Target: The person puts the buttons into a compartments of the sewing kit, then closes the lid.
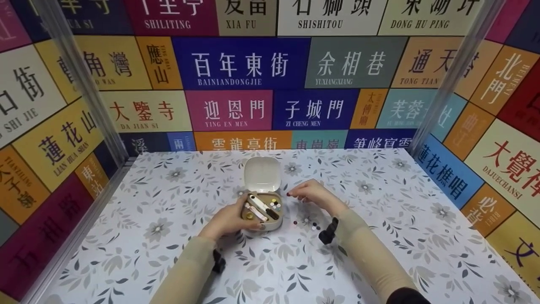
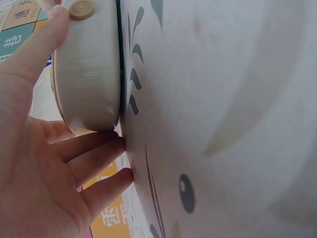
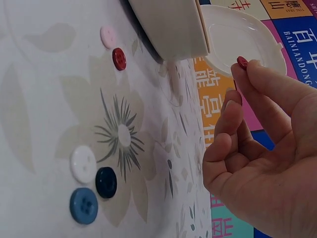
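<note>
A small cream box (image 1: 272,227) stands on the table with its lid (image 1: 262,174) raised. My left hand (image 1: 225,220) holds it from the left, thumb at the front wall beside a tan button-shaped knob (image 2: 81,9), fingers along the side. Between thumb and forefinger, my right hand (image 1: 316,195) pinches a red button (image 3: 242,62), just right of the box and above the table. Inside the box lie a slim white-and-black tool (image 1: 263,206), a pinkish-white stick (image 1: 256,212), several small buttons (image 1: 276,205) at the right and a gold-coloured piece (image 1: 249,215) at the left.
Loose on the table to the right of the box lie a pink button (image 3: 108,37), another red button (image 3: 119,59), a white button (image 3: 83,164), a dark button (image 3: 106,182) and a blue button (image 3: 83,206). Panels of lettered signs (image 1: 240,63) surround the flower-patterned tabletop (image 1: 168,190).
</note>
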The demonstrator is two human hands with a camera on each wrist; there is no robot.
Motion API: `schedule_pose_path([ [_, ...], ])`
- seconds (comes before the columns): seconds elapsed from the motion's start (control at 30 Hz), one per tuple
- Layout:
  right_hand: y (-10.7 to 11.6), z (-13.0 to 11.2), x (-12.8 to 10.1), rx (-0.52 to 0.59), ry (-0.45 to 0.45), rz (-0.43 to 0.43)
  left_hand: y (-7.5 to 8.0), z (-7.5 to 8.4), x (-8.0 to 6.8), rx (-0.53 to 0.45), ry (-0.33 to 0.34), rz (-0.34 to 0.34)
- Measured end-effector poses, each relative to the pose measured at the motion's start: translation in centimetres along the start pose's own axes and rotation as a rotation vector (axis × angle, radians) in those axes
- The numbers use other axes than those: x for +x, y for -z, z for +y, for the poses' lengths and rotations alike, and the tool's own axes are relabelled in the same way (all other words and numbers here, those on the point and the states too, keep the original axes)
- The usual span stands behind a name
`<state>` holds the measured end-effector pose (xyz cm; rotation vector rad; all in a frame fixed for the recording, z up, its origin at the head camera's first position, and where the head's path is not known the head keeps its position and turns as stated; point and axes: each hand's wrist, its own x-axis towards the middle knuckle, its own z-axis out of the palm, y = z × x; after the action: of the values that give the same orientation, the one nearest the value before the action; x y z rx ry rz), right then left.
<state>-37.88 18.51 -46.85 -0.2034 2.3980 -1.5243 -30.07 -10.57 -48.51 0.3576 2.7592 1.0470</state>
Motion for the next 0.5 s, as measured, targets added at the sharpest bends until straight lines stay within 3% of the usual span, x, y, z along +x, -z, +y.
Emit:
schedule_pose_path([
  [0.5, -0.79, -0.49, 0.46, 0.018, 0.007, -0.022, -0.12, 0.00, 0.08, -0.011, -0.008, 0.007],
])
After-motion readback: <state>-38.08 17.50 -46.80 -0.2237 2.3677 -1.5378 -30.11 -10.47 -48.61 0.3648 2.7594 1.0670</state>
